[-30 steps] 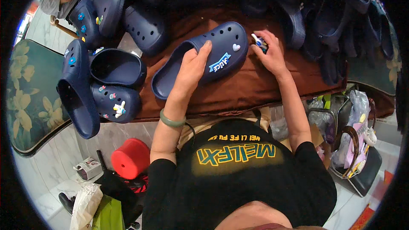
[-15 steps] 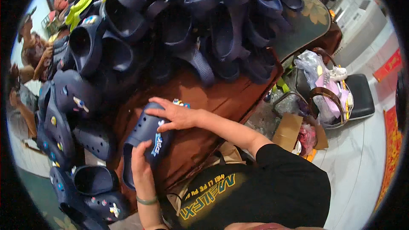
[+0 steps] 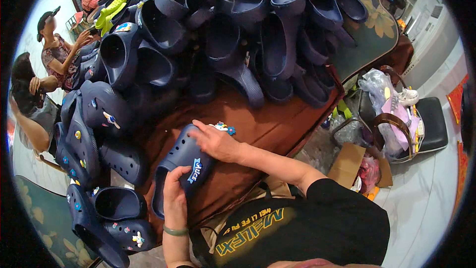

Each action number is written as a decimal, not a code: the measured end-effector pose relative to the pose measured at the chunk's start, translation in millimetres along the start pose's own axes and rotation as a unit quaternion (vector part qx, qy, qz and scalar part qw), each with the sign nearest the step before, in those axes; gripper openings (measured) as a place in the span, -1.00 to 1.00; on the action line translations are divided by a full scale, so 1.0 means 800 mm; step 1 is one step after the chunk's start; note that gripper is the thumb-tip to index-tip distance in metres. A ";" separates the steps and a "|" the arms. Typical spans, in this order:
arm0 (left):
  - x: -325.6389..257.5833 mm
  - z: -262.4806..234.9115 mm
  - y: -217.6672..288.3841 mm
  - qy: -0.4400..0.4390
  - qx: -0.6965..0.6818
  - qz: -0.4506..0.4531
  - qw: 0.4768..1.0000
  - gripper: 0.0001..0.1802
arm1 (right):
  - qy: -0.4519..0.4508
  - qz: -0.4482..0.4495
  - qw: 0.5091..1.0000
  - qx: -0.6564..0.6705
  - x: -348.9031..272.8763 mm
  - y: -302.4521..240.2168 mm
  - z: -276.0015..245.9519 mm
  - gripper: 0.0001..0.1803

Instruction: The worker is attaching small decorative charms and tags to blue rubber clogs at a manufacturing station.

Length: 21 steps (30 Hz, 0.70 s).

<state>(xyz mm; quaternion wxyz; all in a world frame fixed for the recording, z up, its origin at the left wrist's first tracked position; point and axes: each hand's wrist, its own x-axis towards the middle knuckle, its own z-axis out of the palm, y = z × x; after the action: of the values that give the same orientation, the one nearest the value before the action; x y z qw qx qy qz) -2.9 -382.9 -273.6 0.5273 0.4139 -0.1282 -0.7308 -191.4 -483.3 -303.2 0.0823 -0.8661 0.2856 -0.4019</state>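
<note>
The clog [image 3: 174,156] with the banner charm [image 3: 195,171] is navy blue, as are the heaped clogs [image 3: 281,44]; the charm itself is light blue with white lettering, the flower charm [image 3: 231,130] bright blue. Reddish brown for the cloth [image 3: 277,136], pale green for the bangle [image 3: 175,231]. The black shirt [image 3: 322,233] carries yellow and teal lettering, the dark green panel [image 3: 371,37] golden flowers

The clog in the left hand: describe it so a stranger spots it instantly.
Find the brown cloth showing below the big pile of navy clogs. Over its left part, the left hand holds a single clog. Unlike its visible neighbours, it wears a bright-blue ribbon-shaped charm.
</note>
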 end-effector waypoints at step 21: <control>-0.032 0.020 -0.011 0.013 0.210 0.239 0.948 -0.70 | -0.024 -0.143 0.987 0.071 -0.004 -0.055 -0.036 -0.52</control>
<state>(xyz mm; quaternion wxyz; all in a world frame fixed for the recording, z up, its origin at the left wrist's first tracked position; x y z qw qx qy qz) -18.1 -361.2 -256.8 0.5895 0.4820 -0.3673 -0.5341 -195.7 -443.1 -270.1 0.0917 -0.8995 0.1273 -0.4078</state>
